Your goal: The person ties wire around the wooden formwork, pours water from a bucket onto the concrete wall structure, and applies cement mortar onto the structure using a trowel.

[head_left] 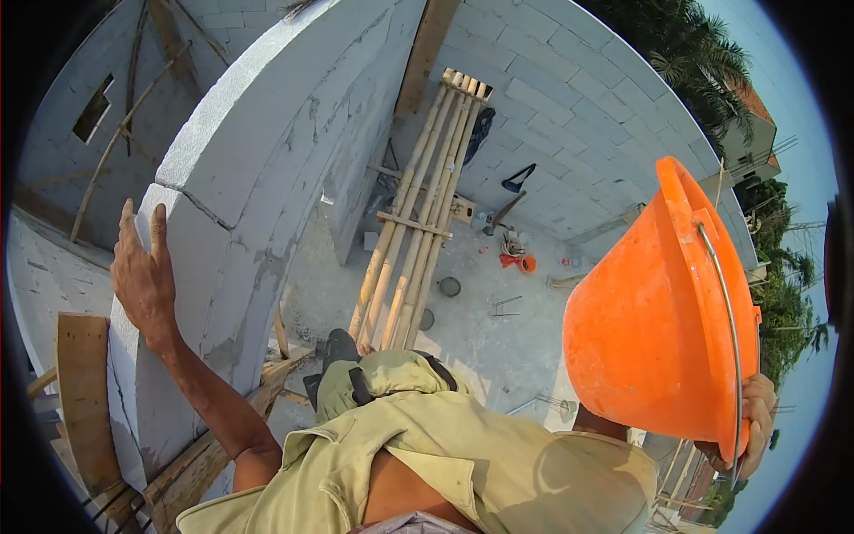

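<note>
An orange bucket point(636, 311) with a wire handle is held up at the right, tilted on its side. My right hand point(754, 423) is closed on its rim at the lower right; part of the hand is hidden behind the bucket. At the left, my left hand point(142, 276) has its fingers apart and lies against the top edge of the light block wall point(200, 240), holding nothing. The inside of the bucket cannot be seen.
Bamboo poles point(418, 214) lashed together stretch ahead from my feet, high over the concrete floor point(485, 311). Far below lie small buckets point(527, 264) and tools. A block wall point(569, 98) curves along the far side. Wooden boards point(84, 392) stand at the lower left.
</note>
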The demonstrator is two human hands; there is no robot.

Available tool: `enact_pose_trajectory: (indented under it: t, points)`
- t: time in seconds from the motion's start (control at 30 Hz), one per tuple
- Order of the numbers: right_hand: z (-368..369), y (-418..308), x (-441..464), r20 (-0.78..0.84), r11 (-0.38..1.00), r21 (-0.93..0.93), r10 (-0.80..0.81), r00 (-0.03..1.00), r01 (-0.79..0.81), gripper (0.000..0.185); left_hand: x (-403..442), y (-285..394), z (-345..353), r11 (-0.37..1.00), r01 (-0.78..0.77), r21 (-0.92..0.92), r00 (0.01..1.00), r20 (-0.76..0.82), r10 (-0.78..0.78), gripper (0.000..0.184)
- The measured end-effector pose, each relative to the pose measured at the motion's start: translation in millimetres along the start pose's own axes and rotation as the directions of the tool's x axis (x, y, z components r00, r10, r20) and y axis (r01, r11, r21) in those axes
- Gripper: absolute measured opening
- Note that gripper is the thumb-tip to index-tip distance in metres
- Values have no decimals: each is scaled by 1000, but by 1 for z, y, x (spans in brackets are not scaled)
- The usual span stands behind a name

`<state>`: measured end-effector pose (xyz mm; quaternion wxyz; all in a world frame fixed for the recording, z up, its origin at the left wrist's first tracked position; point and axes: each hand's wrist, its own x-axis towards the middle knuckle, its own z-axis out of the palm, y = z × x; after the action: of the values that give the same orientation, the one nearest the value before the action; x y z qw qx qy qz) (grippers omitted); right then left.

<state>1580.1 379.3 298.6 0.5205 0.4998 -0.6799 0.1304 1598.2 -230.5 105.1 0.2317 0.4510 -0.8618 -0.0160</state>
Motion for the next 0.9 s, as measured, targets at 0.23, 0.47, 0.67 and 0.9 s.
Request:
enact_pose_trajectory:
  t: [0.23, 0.47, 0.67, 0.9]
  points:
    - [46, 56, -17, -7, 993, -118, 21, 1000, -21, 39, 9, -6, 3, 981, 116, -155, 992, 64, -107, 82]
    - [81, 143, -18, 91, 985, -16, 171, 981, -170, 38, 40, 60, 22, 995, -5, -101, 822, -568, -53, 60]
    - [104, 180, 18, 248, 730, -188, 682, 688, -657, 34, 114, 199, 73, 767, -633, -111, 512, -803, 306, 26]
    - [159, 253, 1, 136, 831, -79, 556, 820, -550, 33, 176, 419, 133, 511, -761, -401, 621, -679, 392, 32]
